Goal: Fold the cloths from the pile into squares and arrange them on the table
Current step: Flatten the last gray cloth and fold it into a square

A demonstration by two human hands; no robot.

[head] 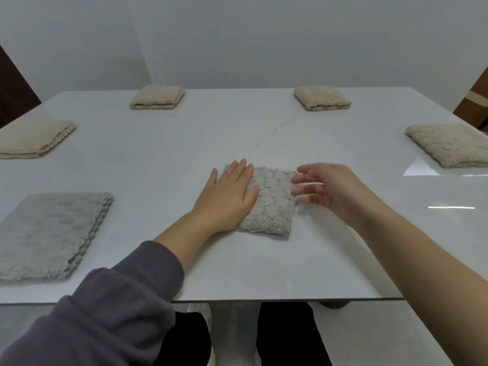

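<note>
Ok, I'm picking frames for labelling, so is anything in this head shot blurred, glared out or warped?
Head view: the right hand is motion-smeared at its fingertips, while the left hand flat on the grey folded cloth is sharp; same view, white glare streaks sit on the glossy table at the right, near a beige folded cloth, and the wide lens splays the table's edges.
</note>
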